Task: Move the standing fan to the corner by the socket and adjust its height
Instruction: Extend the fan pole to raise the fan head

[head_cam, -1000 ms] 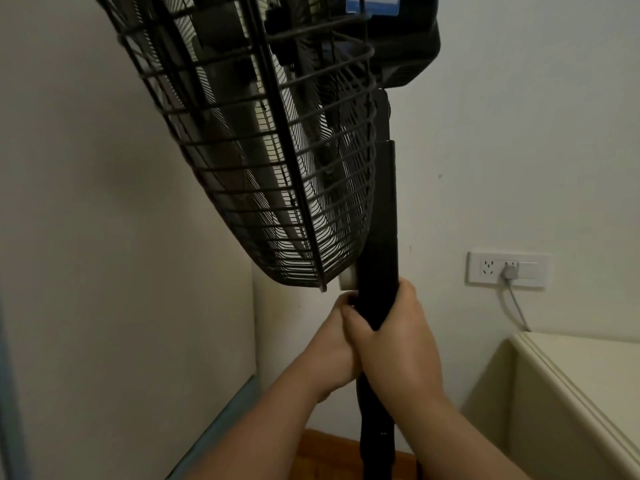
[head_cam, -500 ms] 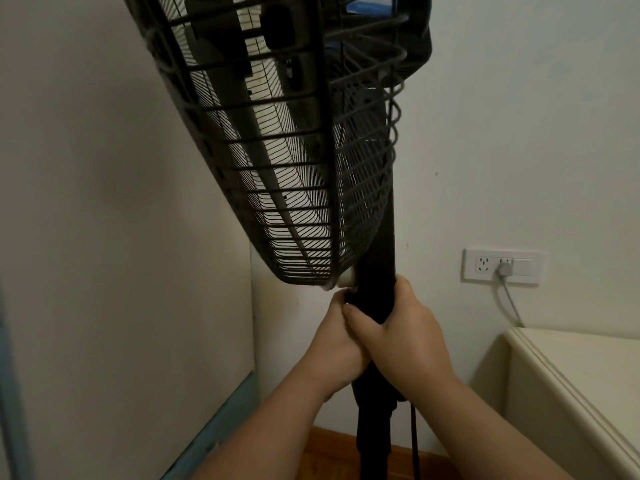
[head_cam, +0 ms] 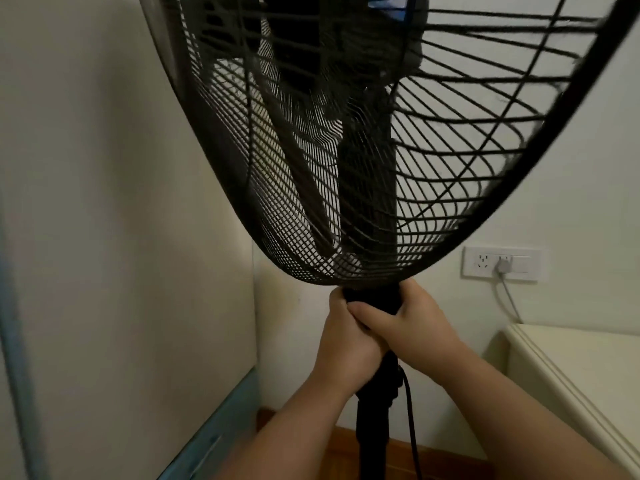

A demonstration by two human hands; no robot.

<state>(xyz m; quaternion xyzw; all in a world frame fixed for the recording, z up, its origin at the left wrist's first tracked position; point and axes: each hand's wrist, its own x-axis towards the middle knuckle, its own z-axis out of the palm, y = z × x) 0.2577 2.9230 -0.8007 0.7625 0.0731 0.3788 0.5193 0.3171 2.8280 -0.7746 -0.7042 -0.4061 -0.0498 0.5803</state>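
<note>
In the corner where two pale walls meet, the standing fan (head_cam: 346, 150) is positioned with its pole (head_cam: 374, 441) running down toward the wooden floor (head_cam: 446, 459). The base is out of view. The black wire grille (head_cam: 467, 161) fills the upper part of the view, with the dark blades and the motor housing visible through it. Its lower rim sits directly above the hands.

Both hands are clamped on the pole just under the grille. The left hand (head_cam: 346, 344) wraps the pole from the left side. The right hand (head_cam: 419, 327) wraps it from the right, with its fingers lying over the left hand's fingers. Below the hands, the pole steps into a collar, and a black cord (head_cam: 410, 420) hangs down beside it on the right.

The socket (head_cam: 483, 262) is a white plate on the right-hand wall, near the fan and slightly above hand level. A grey plug (head_cam: 502, 267) is seated in it, and a thin pale cable (head_cam: 510, 299) drops from the plug.

A cream cabinet (head_cam: 588, 368) stands below the socket at the right edge. A pale panel (head_cam: 121, 237) with a blue lower edge covers the left side.
</note>
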